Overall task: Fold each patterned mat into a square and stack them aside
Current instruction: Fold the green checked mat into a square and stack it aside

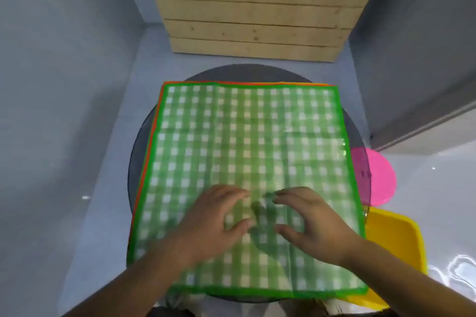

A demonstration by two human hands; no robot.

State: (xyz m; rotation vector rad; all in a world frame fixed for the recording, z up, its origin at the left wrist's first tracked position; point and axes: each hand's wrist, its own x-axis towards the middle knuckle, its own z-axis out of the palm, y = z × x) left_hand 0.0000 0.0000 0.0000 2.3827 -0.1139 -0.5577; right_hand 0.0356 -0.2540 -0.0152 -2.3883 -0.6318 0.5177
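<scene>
Our left hand (219, 216) and right hand (309, 219) rest half-curled, fingertips pressing the green gingham mat (247, 136), which lies spread on the round table (136, 162); they pinch nothing. It looks thin, limp and slick, so we'd take its near corners.

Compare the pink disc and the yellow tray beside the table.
The pink disc is round; the yellow tray is squarish with rounded corners. The disc lies farther from the person, the tray nearer. The disc looks flat, the tray has a raised rim. Both sit right of the table, partly covered by it.
</scene>
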